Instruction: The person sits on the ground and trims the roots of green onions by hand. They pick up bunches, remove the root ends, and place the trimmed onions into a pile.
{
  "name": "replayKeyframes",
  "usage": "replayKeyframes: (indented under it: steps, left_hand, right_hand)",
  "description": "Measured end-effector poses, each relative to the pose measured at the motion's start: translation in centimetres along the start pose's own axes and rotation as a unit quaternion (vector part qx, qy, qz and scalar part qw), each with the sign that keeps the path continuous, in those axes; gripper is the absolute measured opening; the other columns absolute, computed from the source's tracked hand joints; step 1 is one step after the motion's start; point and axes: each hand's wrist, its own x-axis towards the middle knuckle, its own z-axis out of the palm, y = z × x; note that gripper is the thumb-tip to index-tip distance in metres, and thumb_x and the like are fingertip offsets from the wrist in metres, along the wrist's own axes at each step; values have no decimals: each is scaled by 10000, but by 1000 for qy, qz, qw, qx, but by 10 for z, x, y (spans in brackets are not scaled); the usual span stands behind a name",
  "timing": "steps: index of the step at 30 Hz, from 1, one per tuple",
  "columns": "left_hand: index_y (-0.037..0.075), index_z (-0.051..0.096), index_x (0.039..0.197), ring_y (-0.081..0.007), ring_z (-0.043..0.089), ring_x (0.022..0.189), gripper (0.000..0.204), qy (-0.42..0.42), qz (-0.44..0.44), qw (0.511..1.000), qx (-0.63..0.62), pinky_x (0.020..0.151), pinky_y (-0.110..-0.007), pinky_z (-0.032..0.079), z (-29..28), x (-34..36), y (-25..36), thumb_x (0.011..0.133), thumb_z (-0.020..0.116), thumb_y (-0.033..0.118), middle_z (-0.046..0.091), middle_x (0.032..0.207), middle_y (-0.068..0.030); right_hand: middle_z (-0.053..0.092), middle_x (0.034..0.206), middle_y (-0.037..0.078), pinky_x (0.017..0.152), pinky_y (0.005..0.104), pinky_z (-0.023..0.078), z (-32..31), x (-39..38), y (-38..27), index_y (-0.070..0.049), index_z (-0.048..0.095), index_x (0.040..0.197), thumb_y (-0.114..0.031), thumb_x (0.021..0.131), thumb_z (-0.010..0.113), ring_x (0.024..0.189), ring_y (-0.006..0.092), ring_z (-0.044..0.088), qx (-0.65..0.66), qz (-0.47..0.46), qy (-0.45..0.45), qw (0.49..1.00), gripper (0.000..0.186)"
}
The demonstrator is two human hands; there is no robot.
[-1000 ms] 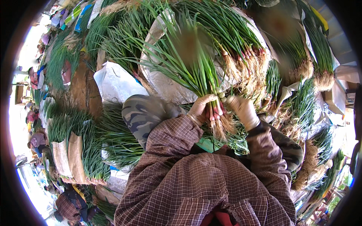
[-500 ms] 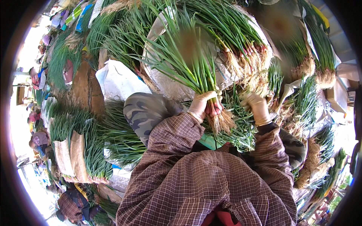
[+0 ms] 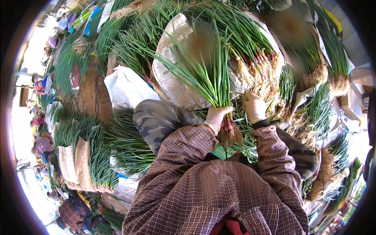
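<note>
My left hand [image 3: 217, 117], in a pale glove, is closed around a bunch of spring onions [image 3: 217, 84] just above the bulbs. Their green leaves fan up and to the left, while the reddish bulbs and brown roots hang below my fist. To the right of the bunch is my gloved right hand [image 3: 253, 106], its fingers curled shut. A thin pale strand seems to run from its fingertips toward the stems, but what it pinches is too small to make out. Beyond both hands, a pile of spring onions [image 3: 250, 45] lies with its roots toward me on a whitish sack [image 3: 176, 58].
Loose green leaves [image 3: 246, 143] lie below my hands, between my camouflage-clad knees [image 3: 150, 117]. A white sack [image 3: 127, 86] stands to the left. More spring onions [image 3: 133, 141] lie at left and right. A person [image 3: 74, 213] is at the lower left.
My right hand has moved left and up, closer to the held bunch. My left hand has shifted slightly right and down, and the bunch's leaves now stand more upright.
</note>
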Motion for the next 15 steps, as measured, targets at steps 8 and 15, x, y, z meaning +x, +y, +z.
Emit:
replayKeyframes:
  steps: [8, 15]
  left_hand:
    - [-96, 608, 1058, -239, 627, 513, 349, -61, -27, 995, -74, 459, -344, 549, -6, 9, -3, 835, 676, 165, 649, 820, -184]
    - [-35, 540, 1217, -146, 595, 513, 397, -99, 12, 994, -48, 476, -246, 525, 7, 8, 34, 934, 549, 244, 625, 728, -62]
  right_hand:
    - [549, 1360, 98, 930, 397, 507, -44, -43, 72, -98, 518, 1353, -343, 944, 533, 1165, 295, 590, -406, -21, -562, 721, 477]
    - [632, 1174, 195, 780, 321, 532, -6, -39, -8, 19, 486, 1352, -539, 928, 539, 919, 190, 630, 467, -53, -308, 827, 703]
